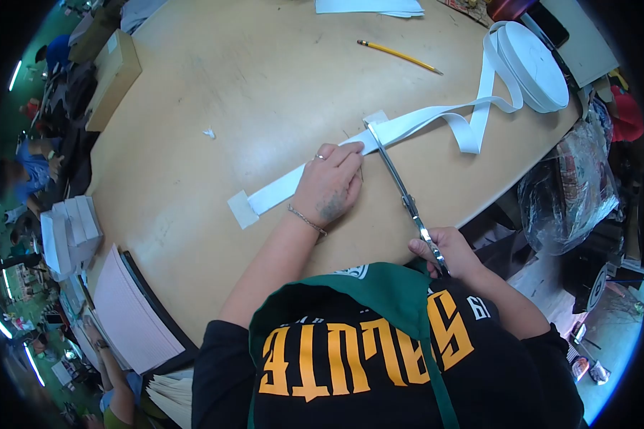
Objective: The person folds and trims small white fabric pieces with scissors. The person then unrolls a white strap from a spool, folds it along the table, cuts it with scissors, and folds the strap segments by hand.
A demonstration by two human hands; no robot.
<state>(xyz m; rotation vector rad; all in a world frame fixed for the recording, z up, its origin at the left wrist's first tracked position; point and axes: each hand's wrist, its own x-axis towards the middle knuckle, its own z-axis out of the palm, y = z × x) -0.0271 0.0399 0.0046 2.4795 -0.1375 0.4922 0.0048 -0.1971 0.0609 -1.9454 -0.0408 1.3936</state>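
Note:
A white strip (283, 187) lies slantwise on the table, its lower left end at a piece of tape (243, 209). My left hand (330, 182) presses on the strip with its fingers close together. The scissors (406, 196) are held by the handles in my right hand (447, 252), and their blades reach across the strip beside a second piece of tape (376, 117). Whether the blades are parted is hard to see. Beyond them the strip runs in loose folds to a white roll (533, 66) at the upper right.
A yellow pencil (401, 56) and white sheets (368, 7) lie on the table (215, 79). Plastic-wrapped goods (572, 186) are off its right edge. At left are a pink sheet stack (132, 314), white boxes (70, 232) and other people, one in blue (32, 168).

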